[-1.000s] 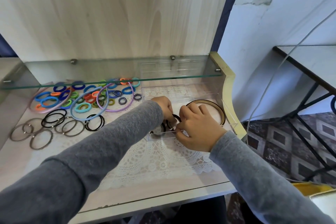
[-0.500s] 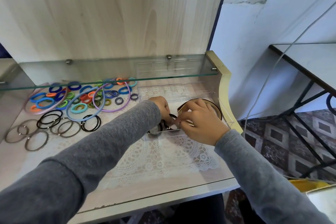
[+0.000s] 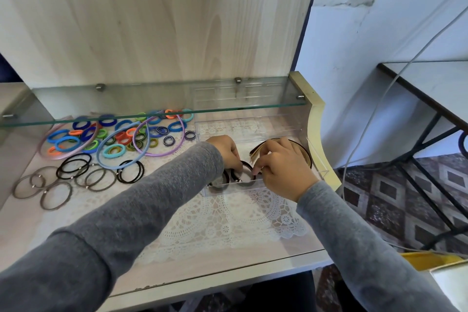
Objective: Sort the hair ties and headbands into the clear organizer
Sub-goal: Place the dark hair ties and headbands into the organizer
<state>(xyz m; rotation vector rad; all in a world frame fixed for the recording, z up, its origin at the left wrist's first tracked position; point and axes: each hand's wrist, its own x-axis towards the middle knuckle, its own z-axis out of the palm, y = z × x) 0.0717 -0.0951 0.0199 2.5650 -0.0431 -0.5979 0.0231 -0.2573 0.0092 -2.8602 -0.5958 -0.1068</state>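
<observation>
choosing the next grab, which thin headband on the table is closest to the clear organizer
The purple headband: the rightmost loop, beside the clear organizer; the blue headband lies left of it, the pink headband farthest left.

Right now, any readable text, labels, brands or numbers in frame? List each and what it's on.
No readable text anywhere in the head view.
The clear organizer, black hair tie, lace doily and glass shelf carry no labels, brands or numbers.
The yellow object at lower right shows no print.

A single head-worn camera looks forward and down, close over the desk beneath a glass shelf.
</observation>
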